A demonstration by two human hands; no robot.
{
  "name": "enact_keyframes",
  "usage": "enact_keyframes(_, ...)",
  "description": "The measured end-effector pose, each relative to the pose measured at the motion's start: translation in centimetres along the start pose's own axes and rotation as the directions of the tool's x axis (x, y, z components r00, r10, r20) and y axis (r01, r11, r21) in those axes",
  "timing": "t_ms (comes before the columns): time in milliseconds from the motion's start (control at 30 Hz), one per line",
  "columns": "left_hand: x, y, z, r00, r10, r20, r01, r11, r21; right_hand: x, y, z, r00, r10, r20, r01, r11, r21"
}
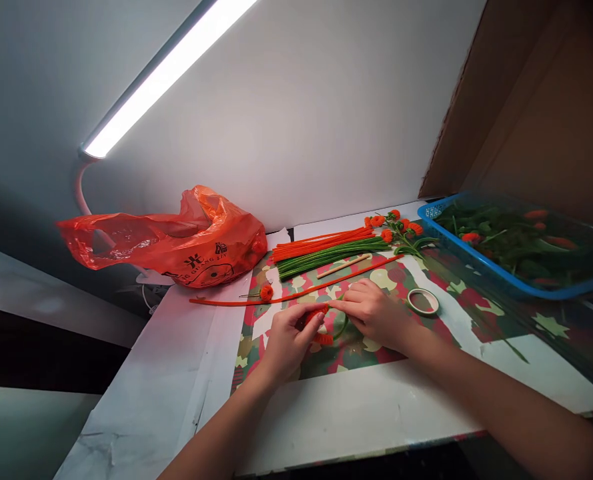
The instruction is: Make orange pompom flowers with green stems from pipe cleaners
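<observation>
My left hand point(289, 339) pinches an orange pipe cleaner coil point(319, 325) over the patterned mat point(426, 280). My right hand point(373, 312) grips the same orange piece from the right, fingers closed. A green stem point(343, 327) curves beneath it. A long orange pipe cleaner point(296, 295) stretches across the mat behind my hands, ending near a small orange pom flower point(266, 292). Bundles of orange pipe cleaners point(321, 243) and green pipe cleaners point(326, 257) lie further back, with a wooden stick point(343, 266).
An orange plastic bag point(176, 243) sits at back left under a lit lamp bar point(166, 70). A tape roll point(423, 301) lies right of my hands. A finished flower sprig point(399, 230) rests by a blue basket point(506, 283) of flowers. Cardboard stands at right.
</observation>
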State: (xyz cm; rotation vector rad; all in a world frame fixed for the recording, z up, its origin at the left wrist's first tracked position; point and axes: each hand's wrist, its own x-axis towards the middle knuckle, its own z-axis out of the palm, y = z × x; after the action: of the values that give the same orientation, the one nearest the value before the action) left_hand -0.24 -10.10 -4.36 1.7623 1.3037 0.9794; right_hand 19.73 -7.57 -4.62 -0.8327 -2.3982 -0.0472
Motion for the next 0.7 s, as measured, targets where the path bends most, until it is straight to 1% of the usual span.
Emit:
enact_keyframes(100, 0.0, 0.0, 0.1, 1.000, -0.020, -0.014, 0.020, 1.000, -0.017, 0.0, -0.1, 0.3, 0.998, 0.051, -0.033, -0.047, 0.991, 0.129)
enact_keyframes(200, -0.1, 0.1, 0.1, 0.994, -0.104, -0.042, 0.100, 0.991, -0.084, 0.1, 0.0, 0.1, 0.983, 0.171, -0.063, -0.147, 0.950, 0.276)
enact_keyframes(267, -0.1, 0.2, 0.0, 0.989, -0.142, -0.041, 0.137, 0.984, -0.115, 0.2, 0.0, -0.2, 0.971, 0.227, -0.070, -0.191, 0.921, 0.339)
enact_keyframes(467, -0.1, 0.7, -0.2, 0.989, -0.125, -0.082, 0.117, 0.988, -0.097, 0.5, 0.1, -0.9, 0.960, 0.275, -0.061, -0.234, 0.898, 0.372)
enact_keyframes(600, -0.2, 0.7, -0.2, 0.987, -0.159, -0.035, 0.154, 0.981, -0.117, 0.4, 0.1, -0.9, 0.964, 0.261, -0.040, -0.229, 0.903, 0.364)
enact_keyframes(700, -0.2, 0.6, -0.1, 0.990, -0.141, -0.010, 0.139, 0.983, -0.117, 0.3, 0.1, -0.6, 0.973, 0.232, -0.020, -0.208, 0.904, 0.374)
